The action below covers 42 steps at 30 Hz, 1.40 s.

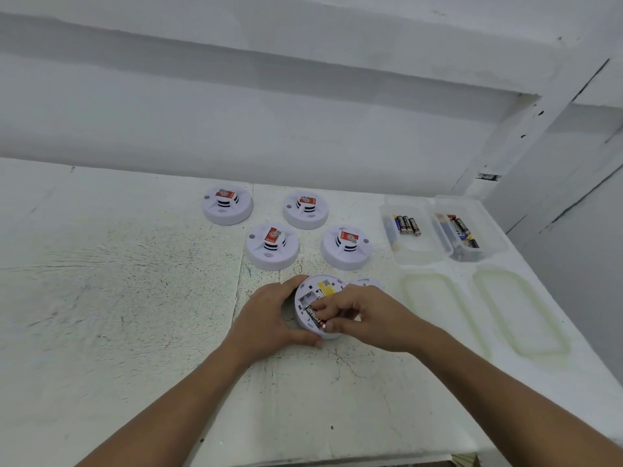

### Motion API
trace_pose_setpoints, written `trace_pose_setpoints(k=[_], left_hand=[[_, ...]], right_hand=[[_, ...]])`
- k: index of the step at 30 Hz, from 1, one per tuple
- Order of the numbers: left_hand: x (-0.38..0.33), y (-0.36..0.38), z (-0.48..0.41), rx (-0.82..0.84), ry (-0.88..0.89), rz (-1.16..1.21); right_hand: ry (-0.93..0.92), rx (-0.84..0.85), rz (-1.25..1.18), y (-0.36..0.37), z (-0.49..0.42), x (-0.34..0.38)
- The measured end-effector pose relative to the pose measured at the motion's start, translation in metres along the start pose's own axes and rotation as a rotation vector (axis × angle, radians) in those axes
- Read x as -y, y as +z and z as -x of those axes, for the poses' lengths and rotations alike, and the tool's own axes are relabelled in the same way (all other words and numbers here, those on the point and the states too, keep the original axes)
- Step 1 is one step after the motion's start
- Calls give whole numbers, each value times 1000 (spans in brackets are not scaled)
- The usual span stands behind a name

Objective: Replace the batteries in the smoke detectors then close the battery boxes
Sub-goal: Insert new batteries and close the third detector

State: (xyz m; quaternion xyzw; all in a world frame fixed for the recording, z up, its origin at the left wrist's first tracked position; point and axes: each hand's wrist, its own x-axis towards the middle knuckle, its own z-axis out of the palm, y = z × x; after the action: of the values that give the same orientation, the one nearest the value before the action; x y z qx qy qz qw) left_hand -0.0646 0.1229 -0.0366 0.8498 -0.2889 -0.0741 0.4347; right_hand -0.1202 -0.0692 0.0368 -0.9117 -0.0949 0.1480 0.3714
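A white smoke detector (312, 291) lies upside down in the middle of the table with its battery box open. My left hand (269, 320) grips its left rim. My right hand (362, 315) pinches a black battery (315, 319) lying in the open box. The round white cover (365, 282) lies just behind my right hand. Several more detectors stand face up behind, among them one at the far left (227, 204) and one at the right (347, 247), each with a red label on top.
Two clear plastic tubs hold batteries at the right: a left tub (409, 251) and a right tub (490, 244). Their two lids (428, 301) (521, 311) lie in front of them. A white wall stands behind the table; the table's edge runs along the right.
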Motion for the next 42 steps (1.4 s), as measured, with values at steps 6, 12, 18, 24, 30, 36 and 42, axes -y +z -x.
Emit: trace_pose_setpoints(k=[6,12,18,24,30,36,42], left_hand=[[-2,-1,0,-2,5,-19],[3,1,-2,26,-23,-45],[5,2,-3,42,-33,-59],[4,2,-3,27,-27,-63],[7,3,-4,42,-42,-69],[5,3,-4,37,-42,-75],[4,3,-4,31,-28,-75]], right_hand=[[-1,-6,-71,2,-2,-7],[15,-18,-69,5,-4,-8],[14,-41,-17,7,-6,-6],[-23,-81,0,10,-7,-9],[-49,-102,-23,11,-7,-12],[-49,-103,11,13,-9,-12],[-62,-115,20,15,-6,-14]])
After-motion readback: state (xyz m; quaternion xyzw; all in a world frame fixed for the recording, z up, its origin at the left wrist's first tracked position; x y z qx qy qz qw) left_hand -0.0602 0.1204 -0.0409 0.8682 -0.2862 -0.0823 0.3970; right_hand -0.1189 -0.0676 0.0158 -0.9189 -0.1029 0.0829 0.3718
